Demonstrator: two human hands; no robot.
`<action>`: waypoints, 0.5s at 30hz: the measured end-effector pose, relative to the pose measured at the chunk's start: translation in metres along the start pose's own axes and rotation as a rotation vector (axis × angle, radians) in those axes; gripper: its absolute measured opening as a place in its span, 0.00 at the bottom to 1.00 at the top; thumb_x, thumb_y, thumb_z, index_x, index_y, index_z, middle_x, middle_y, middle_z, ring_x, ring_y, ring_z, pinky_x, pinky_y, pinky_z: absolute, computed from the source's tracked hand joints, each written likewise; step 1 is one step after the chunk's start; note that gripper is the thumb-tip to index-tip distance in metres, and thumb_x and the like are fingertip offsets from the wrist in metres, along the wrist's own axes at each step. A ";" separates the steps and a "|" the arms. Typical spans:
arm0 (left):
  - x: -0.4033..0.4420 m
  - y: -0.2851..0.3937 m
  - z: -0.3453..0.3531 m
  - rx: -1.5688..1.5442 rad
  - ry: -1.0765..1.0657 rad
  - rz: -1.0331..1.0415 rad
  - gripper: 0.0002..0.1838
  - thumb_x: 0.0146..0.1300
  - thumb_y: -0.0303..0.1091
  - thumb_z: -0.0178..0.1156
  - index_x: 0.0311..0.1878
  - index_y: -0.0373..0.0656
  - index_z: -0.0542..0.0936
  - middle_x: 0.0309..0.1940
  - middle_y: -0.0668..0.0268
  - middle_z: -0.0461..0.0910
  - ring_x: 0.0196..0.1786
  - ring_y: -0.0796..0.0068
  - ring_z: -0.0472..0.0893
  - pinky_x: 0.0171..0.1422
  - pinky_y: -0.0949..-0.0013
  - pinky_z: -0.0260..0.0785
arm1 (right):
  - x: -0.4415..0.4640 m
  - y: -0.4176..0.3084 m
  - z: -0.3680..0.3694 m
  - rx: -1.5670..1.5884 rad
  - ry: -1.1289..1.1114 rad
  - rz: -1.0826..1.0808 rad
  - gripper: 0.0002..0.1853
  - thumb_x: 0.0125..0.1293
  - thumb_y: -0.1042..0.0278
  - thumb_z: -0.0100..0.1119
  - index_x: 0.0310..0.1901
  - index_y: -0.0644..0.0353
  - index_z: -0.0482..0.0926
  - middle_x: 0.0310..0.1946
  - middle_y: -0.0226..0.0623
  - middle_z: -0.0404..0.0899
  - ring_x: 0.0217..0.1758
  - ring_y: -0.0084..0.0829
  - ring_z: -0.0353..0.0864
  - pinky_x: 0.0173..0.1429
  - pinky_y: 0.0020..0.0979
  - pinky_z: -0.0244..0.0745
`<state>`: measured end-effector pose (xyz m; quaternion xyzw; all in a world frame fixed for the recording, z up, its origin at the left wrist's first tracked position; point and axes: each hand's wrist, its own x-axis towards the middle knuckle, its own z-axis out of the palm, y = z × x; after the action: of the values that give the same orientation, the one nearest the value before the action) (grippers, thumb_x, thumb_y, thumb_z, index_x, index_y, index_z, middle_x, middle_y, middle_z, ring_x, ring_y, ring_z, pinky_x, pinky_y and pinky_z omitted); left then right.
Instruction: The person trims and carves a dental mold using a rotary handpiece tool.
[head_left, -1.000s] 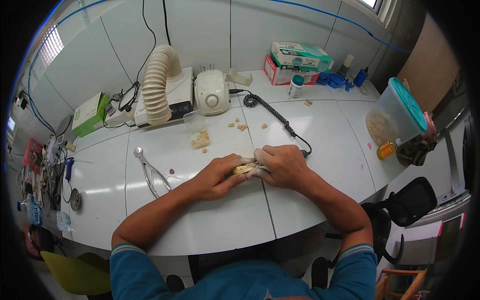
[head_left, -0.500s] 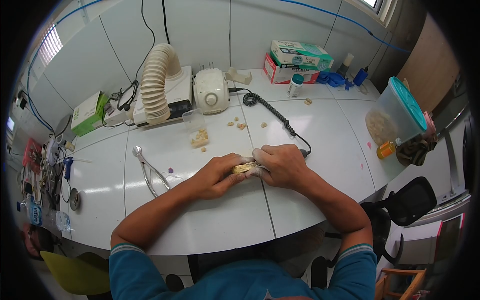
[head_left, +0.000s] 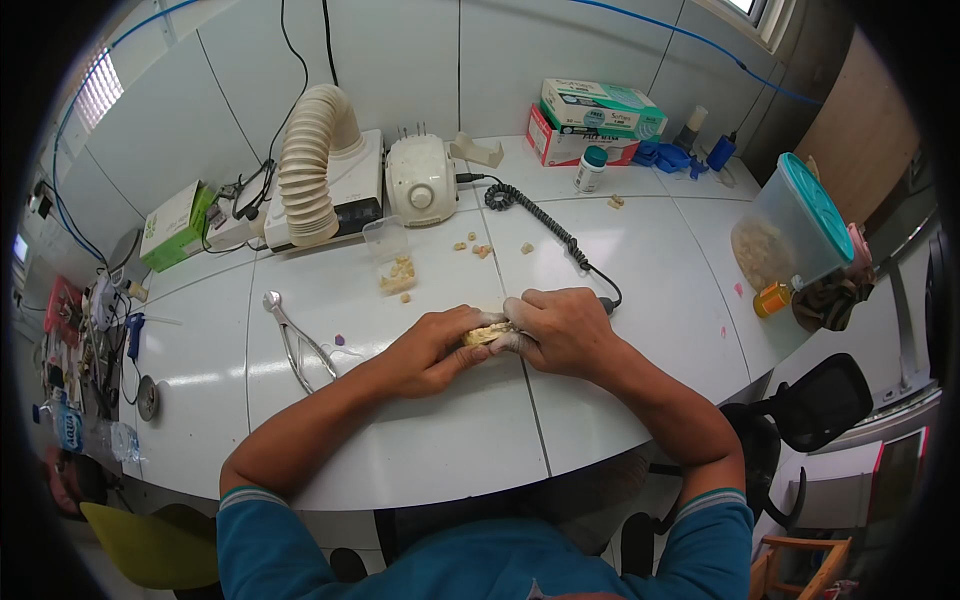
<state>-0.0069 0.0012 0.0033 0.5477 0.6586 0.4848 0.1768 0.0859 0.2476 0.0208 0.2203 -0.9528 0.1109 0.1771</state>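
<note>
A pale yellow dental cast (head_left: 487, 333) is held over the white table between my two hands, partly covered by fingers. My left hand (head_left: 440, 350) is closed around its left side. Against its right side is my right hand (head_left: 565, 330), fingers curled and dusted with white powder. Out of that hand's far side pokes the dark end of a rotary handpiece (head_left: 608, 305), joined to a coiled black cord (head_left: 545, 222); its tip is hidden. Beyond my hands stands a clear plastic cup (head_left: 388, 258) with small yellowish pieces, and several loose pieces (head_left: 482, 251) lie nearby.
A cream motor unit (head_left: 422, 180) stands behind, beside a ribbed suction hose (head_left: 308, 180). Metal pliers (head_left: 290, 330) lie left of my left forearm. Stacked boxes (head_left: 600, 110) and a white bottle (head_left: 590, 170) are at the back. To the right sits a plastic tub (head_left: 785, 235).
Almost nothing differs. Both hands keep the same place and grip around the cast, with only a slight shift of the view.
</note>
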 end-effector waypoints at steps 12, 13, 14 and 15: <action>0.000 -0.002 0.000 -0.004 -0.007 0.004 0.15 0.81 0.33 0.63 0.65 0.39 0.82 0.42 0.55 0.82 0.43 0.56 0.82 0.52 0.56 0.73 | 0.001 -0.001 -0.001 0.015 0.028 -0.008 0.19 0.67 0.48 0.76 0.38 0.55 0.80 0.26 0.33 0.78 0.25 0.42 0.81 0.29 0.43 0.73; 0.000 -0.002 0.001 -0.009 -0.002 0.008 0.15 0.81 0.33 0.64 0.65 0.39 0.82 0.42 0.55 0.82 0.43 0.56 0.82 0.51 0.56 0.73 | 0.001 -0.001 0.000 0.010 0.020 -0.004 0.20 0.67 0.46 0.75 0.39 0.54 0.81 0.26 0.33 0.79 0.25 0.42 0.82 0.29 0.43 0.73; 0.000 -0.002 0.000 0.002 -0.012 0.009 0.15 0.82 0.33 0.63 0.66 0.39 0.82 0.43 0.56 0.82 0.43 0.59 0.82 0.52 0.57 0.73 | 0.000 0.000 0.001 0.004 0.013 0.000 0.21 0.68 0.44 0.75 0.40 0.54 0.82 0.27 0.33 0.79 0.25 0.41 0.83 0.29 0.44 0.73; 0.000 -0.003 -0.001 0.012 -0.021 0.010 0.15 0.82 0.32 0.62 0.66 0.38 0.81 0.43 0.57 0.82 0.43 0.61 0.82 0.52 0.59 0.73 | 0.000 0.000 0.001 -0.001 0.006 0.004 0.21 0.69 0.42 0.74 0.41 0.53 0.83 0.27 0.33 0.80 0.25 0.41 0.83 0.29 0.44 0.74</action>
<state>-0.0090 0.0007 0.0016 0.5572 0.6568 0.4758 0.1781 0.0855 0.2474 0.0194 0.2178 -0.9527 0.1116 0.1800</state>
